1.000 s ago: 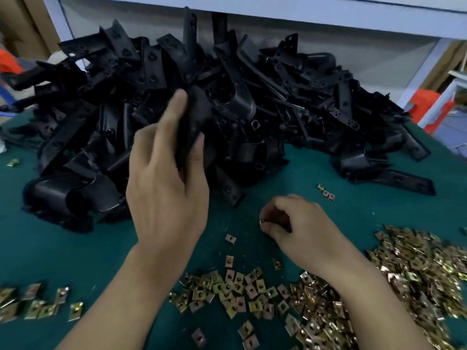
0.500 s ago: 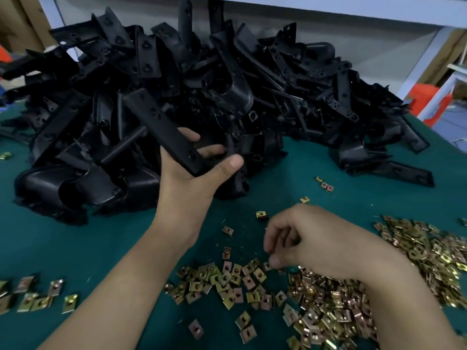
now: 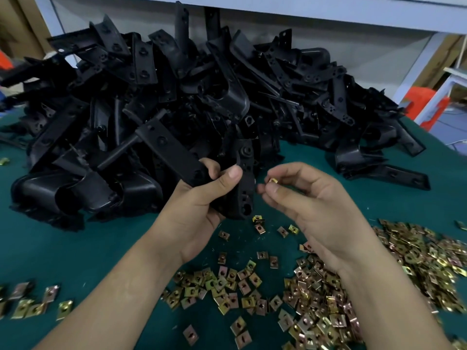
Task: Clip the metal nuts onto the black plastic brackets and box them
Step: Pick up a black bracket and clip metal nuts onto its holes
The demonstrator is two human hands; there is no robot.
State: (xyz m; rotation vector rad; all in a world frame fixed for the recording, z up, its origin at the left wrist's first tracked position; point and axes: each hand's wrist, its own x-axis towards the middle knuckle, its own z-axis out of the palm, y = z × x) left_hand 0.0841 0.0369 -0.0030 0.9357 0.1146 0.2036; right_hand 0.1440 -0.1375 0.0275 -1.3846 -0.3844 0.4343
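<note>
Head view: nearest, loose metal nuts [image 3: 252, 294] lie scattered on the green table cover [image 3: 75, 248]. Just beyond them the right hand [image 3: 310, 213], which was down among them half a second ago, is now raised with one nut [image 3: 273, 180] pinched between thumb and fingertips, near but not touching the black bracket [image 3: 171, 150] that the left hand [image 3: 199, 205] grips by its flat arm. Behind both sits the big pile of brackets [image 3: 227, 97]; with both parts now in hand, clipping looks like the next step, and no box is in view.
</note>
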